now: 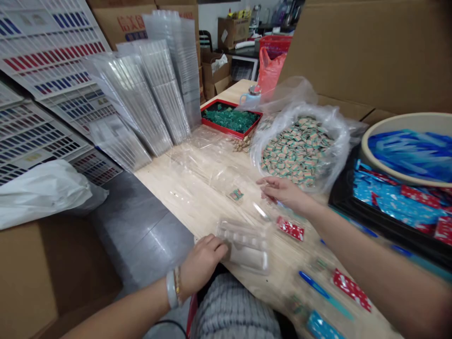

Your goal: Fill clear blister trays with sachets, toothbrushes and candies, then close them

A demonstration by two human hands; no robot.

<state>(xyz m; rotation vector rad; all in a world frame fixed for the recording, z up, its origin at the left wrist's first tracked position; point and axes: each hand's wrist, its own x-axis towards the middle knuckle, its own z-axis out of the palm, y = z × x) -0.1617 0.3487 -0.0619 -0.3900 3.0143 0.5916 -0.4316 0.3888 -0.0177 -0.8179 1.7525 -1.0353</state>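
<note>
My left hand (203,261) lies at the near edge of the wooden table (183,188), its fingers curled over the rim of a clear plastic blister tray (243,245). My right hand (284,193) hovers over the table, fingers slightly spread, just in front of a plastic bag of small wrapped sweets (296,150). A bit of blue shows under its blurred fingertips. A red-and-white packet (290,229) lies close below it. A small printed packet (236,194) sits in another transparent tray (215,172).
Tall stacks of transparent trays (141,99) lean against printed sheets at the back left. A red box of green pieces (231,120) stands behind the bag. A bowl of blue packets (409,150) sits at the right, with cardboard boxes around.
</note>
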